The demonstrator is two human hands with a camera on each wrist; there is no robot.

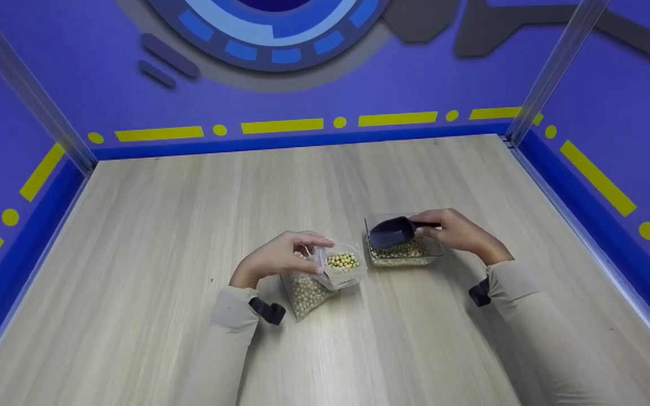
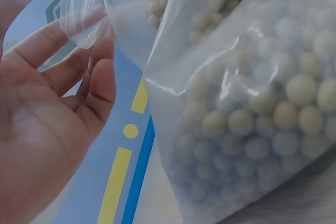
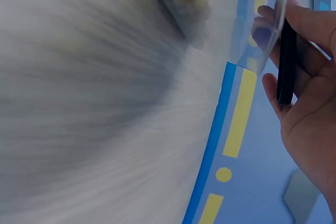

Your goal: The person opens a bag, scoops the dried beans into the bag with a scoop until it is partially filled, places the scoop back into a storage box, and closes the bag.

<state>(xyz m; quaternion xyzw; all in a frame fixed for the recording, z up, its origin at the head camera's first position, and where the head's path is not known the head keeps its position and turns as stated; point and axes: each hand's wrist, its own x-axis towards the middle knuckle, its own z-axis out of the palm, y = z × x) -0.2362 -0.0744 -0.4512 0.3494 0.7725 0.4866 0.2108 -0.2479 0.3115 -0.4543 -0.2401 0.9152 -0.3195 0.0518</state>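
Observation:
My left hand point(image 1: 281, 258) holds the rim of a clear zip bag point(image 1: 309, 294) between thumb and fingers. The bag's mouth gapes, showing pale yellow round beans point(image 1: 342, 260) inside. In the left wrist view the bag point(image 2: 247, 114) bulges with beans beside the left palm point(image 2: 47, 114). My right hand point(image 1: 460, 231) grips the handle of a black scoop point(image 1: 392, 232) above a clear rectangular container point(image 1: 435, 255). Beans lie in that container under the scoop; none can be made out in the scoop's bowl. The right wrist view shows the right fingers around the black handle point(image 3: 286, 66).
Container and bag stand close together on a light wood-grain table point(image 1: 189, 214). Blue-purple panels point(image 1: 280, 101) with yellow marks enclose the back and both sides. Each wrist wears a black camera mount point(image 1: 268, 311).

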